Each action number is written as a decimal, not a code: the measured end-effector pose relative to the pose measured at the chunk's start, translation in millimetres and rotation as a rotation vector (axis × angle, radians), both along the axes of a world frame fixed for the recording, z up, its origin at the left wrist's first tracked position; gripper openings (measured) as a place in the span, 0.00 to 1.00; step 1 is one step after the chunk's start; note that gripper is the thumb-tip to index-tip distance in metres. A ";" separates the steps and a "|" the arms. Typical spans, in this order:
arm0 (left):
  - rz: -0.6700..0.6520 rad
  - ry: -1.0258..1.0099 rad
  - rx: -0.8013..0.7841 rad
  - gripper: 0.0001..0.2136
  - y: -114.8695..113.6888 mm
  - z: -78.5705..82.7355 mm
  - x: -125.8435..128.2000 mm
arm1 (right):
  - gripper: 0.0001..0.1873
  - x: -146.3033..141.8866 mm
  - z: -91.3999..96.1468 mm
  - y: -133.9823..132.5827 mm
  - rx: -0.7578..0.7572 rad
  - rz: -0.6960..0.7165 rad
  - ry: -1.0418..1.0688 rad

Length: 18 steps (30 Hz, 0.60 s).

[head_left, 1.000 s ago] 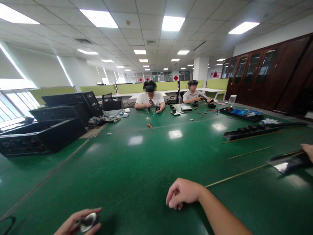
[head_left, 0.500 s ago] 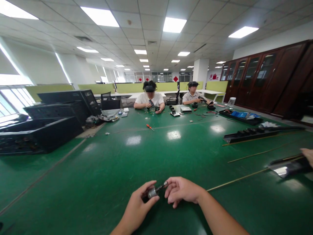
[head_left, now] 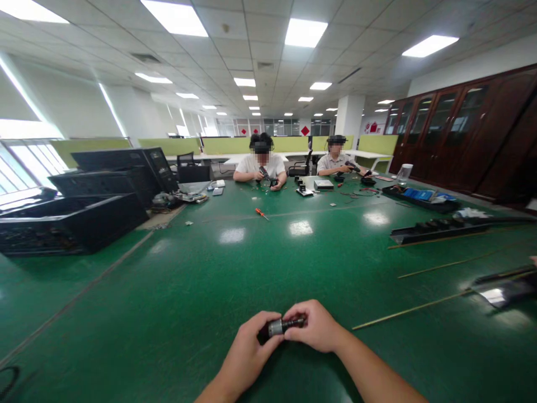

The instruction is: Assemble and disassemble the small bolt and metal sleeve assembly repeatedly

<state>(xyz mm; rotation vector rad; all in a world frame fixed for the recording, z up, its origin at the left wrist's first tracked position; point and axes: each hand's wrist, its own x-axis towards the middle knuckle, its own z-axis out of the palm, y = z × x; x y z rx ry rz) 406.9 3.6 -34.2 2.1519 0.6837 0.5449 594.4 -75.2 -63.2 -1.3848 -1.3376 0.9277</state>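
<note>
A small motor-like part (head_left: 276, 328) is held low over the green table, close to the front. It has a silver cylinder with a dark end on the left and a dark, ridged shaft on the right. My left hand (head_left: 250, 342) is closed around the cylinder, its thumb below and fingers above. My right hand (head_left: 318, 327) grips the shaft between thumb and fingers. The shaft's far tip is partly covered by the right fingers, and the cylinder's dark end sits within the left hand.
An orange screwdriver (head_left: 260, 213) lies further back on the green table (head_left: 201, 291). Black computer cases (head_left: 71, 224) stand at left. Thin rods (head_left: 413, 309) and black trays (head_left: 436, 230) lie at right. Two co-workers (head_left: 260, 165) sit across, holding tools.
My right hand has moved left and closed on the shaft. The part now lies more level between both hands. At the right edge, another person's hand has mostly left the view.
</note>
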 end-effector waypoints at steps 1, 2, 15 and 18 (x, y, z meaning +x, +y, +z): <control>0.001 0.001 0.004 0.10 -0.3 -0.8 0.5 | 0.12 0.4 -0.3 0.2 0.010 -0.005 -0.018; 0.010 0.000 0.005 0.10 -0.3 -1.6 0.8 | 0.11 0.8 -0.3 0.3 0.017 -0.009 -0.032; 0.065 0.006 0.018 0.11 2.1 -6.0 -0.9 | 0.10 -1.8 8.4 -0.8 0.021 -0.031 -0.112; 0.074 0.003 0.013 0.12 1.7 -6.0 -1.3 | 0.10 -1.1 7.8 -0.6 0.029 -0.040 -0.119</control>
